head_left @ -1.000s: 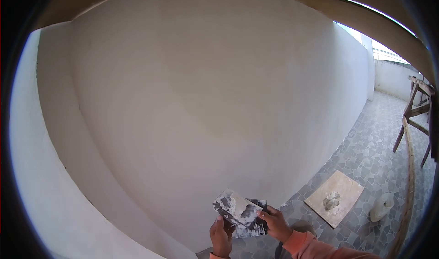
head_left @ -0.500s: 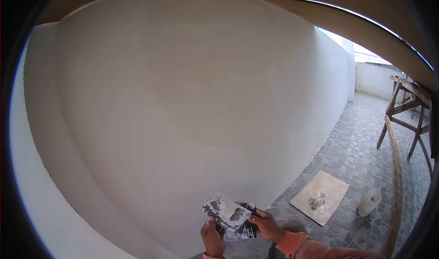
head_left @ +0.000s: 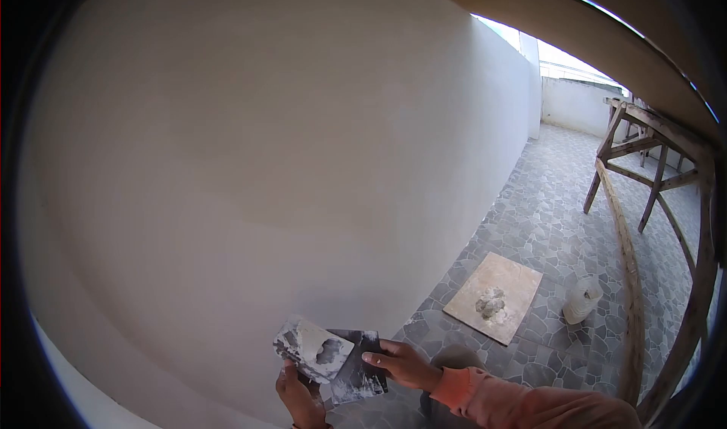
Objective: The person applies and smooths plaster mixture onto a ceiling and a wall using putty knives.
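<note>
My left hand (head_left: 300,396) is closed on the lower edge of a flat scraper (head_left: 312,346) smeared with white and grey putty. Its thumb presses on the near face. In my right hand (head_left: 403,365) is a second, dark flat scraper (head_left: 360,370), streaked with white, gripped between thumb and fingers. The left scraper overlaps the dark one in this view. Both are held low in front of the smooth, pale wall (head_left: 265,164).
On the grey stone-patterned floor (head_left: 556,187) lies a square board (head_left: 462,300) bearing a putty lump (head_left: 491,303). Right of it stands a whitish plastic container (head_left: 581,302). A wooden trestle (head_left: 651,122) and a long wooden pole (head_left: 627,266) occupy the right side.
The view has swung to the right, so the board, container and trestle appear further left. My hands have drawn the two scrapers apart, and more of the dark one shows.
</note>
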`<control>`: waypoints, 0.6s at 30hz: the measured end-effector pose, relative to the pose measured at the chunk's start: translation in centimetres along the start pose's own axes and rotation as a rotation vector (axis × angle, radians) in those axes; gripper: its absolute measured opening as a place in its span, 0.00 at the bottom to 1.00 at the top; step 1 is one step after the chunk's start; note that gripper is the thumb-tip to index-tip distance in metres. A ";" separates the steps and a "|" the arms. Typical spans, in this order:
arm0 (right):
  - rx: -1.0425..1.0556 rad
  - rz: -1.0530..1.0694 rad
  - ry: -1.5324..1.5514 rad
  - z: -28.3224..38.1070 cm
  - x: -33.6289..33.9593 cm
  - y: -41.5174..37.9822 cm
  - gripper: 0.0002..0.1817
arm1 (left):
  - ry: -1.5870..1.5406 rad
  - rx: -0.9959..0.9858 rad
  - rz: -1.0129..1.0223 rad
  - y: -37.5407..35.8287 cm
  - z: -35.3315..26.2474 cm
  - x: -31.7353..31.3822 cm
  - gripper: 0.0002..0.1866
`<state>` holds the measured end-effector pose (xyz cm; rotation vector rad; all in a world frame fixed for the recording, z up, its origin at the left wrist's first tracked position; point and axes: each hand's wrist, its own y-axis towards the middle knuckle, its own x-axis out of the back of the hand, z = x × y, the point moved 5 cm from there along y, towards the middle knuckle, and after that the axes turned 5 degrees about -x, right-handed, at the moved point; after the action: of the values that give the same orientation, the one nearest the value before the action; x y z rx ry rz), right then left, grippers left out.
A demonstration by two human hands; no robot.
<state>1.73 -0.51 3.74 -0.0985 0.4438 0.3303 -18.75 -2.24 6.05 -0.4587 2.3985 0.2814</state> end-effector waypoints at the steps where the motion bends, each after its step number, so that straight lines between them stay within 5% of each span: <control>1: -0.001 -0.004 0.018 -0.2 0.4 0.1 0.16 | 0.012 -0.006 0.007 0.1 0.1 0.2 0.16; 18: -0.118 0.026 0.280 -1.9 4.5 1.5 0.18 | 0.133 -0.032 -0.044 2.1 0.5 2.2 0.22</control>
<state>4.32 1.94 0.04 -0.2566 0.7033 0.3699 -20.86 -0.66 4.42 -0.5606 2.5128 0.2775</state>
